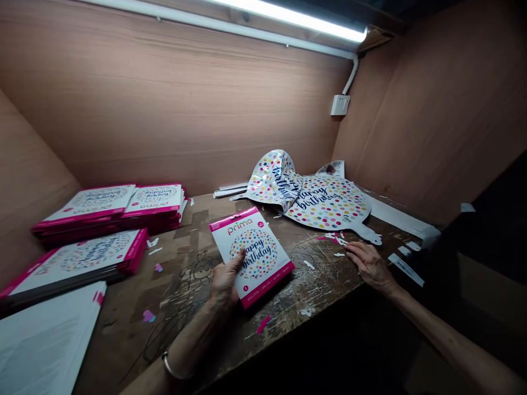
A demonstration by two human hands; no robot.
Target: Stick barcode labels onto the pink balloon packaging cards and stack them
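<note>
My left hand (225,282) is closed on the lower left edge of a balloon packet (257,263), its thumb lying across the front. The packet is white and pink, printed "prima" and "happy birthday", and leans tilted above the table. My right hand (370,267) rests at the table's front edge with its fingers stretched out, beside small white and pink scraps (335,237). Whether a fingertip touches a scrap I cannot tell. Just beyond that hand lie flat dotted foil balloons (329,206), one partly folded over the other.
Stacks of similar packets (93,203) stand at the left, with a nearer stack (82,258) in front. White printed sheets (45,340) lie at the lower left. Paper scraps dot the worn table (177,247). Wooden panels (197,109) enclose it; a lamp (296,19) hangs above.
</note>
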